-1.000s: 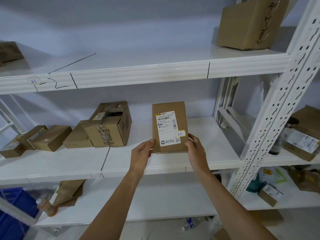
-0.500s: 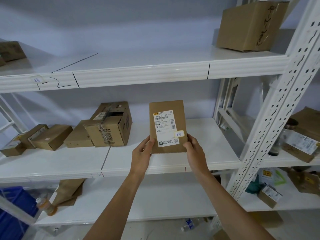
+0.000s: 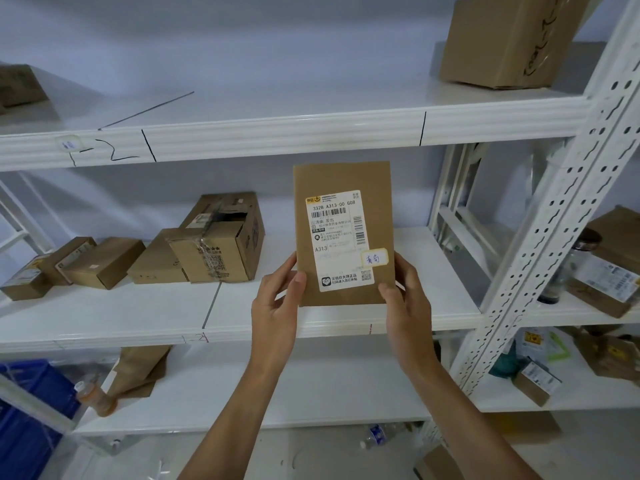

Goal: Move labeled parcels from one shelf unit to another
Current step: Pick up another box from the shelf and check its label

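A flat brown parcel (image 3: 341, 178) stands upright in front of the middle shelf (image 3: 346, 329), its white shipping label facing me with a small yellow-edged sticker at the label's right side. My left hand (image 3: 275, 306) grips its lower left edge and my right hand (image 3: 407, 299) grips its lower right edge. Several other cardboard parcels (image 3: 221, 237) lie on the left part of the same shelf. More labeled parcels (image 3: 613, 271) sit on the neighbouring shelf unit at the right.
A perforated white upright (image 3: 554, 237) slants between the two shelf units. A large carton (image 3: 509, 39) stands on the top shelf at right. On the lower shelf lie a brown paper bag (image 3: 138, 370) and an orange bottle (image 3: 95, 398). A blue crate (image 3: 24, 410) is at bottom left.
Both hands have lifted the flat parcel a little higher and closer to me; its label looks larger and more upright. The shelves and other parcels stay where they were.
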A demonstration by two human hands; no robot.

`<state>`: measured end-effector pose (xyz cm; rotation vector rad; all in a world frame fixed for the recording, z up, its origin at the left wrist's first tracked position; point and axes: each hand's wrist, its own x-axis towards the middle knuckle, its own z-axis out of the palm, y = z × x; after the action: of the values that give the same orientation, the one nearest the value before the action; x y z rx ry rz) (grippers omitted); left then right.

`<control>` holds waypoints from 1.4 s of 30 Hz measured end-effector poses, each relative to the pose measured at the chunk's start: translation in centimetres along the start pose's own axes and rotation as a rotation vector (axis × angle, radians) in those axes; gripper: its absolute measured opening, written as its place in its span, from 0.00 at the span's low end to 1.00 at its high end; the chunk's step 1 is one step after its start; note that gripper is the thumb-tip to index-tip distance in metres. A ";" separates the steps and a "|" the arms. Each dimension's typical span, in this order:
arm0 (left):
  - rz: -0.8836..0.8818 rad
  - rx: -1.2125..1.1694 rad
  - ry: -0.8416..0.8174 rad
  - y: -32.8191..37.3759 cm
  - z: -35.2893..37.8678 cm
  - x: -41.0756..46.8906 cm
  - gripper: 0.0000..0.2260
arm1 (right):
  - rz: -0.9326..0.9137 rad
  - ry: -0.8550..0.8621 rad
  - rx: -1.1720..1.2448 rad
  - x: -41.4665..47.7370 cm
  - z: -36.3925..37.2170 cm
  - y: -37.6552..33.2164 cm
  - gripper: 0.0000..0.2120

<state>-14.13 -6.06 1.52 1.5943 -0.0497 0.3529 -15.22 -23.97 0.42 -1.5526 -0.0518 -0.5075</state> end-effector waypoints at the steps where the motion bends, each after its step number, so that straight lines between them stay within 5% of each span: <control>1: 0.011 -0.004 -0.001 0.3 0.0 -0.2 0.14 | -0.018 0.006 -0.002 -0.1 0.0 0.0 0.22; 28: 0.027 0.002 0.022 0.2 -0.2 -0.7 0.14 | -0.030 0.011 0.012 -0.4 0.2 0.7 0.25; 36: -0.101 0.100 -0.020 -2.9 -1.0 1.9 0.22 | 0.108 -0.107 -0.156 1.3 1.3 1.7 0.24; 42: -0.167 0.240 -0.086 -4.1 -1.7 4.7 0.18 | 0.203 -0.185 -0.345 3.1 2.6 3.6 0.21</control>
<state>-8.98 -3.28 -1.22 1.8368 0.0613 0.1642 -10.50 -22.53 -1.74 -1.9161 0.0541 -0.2173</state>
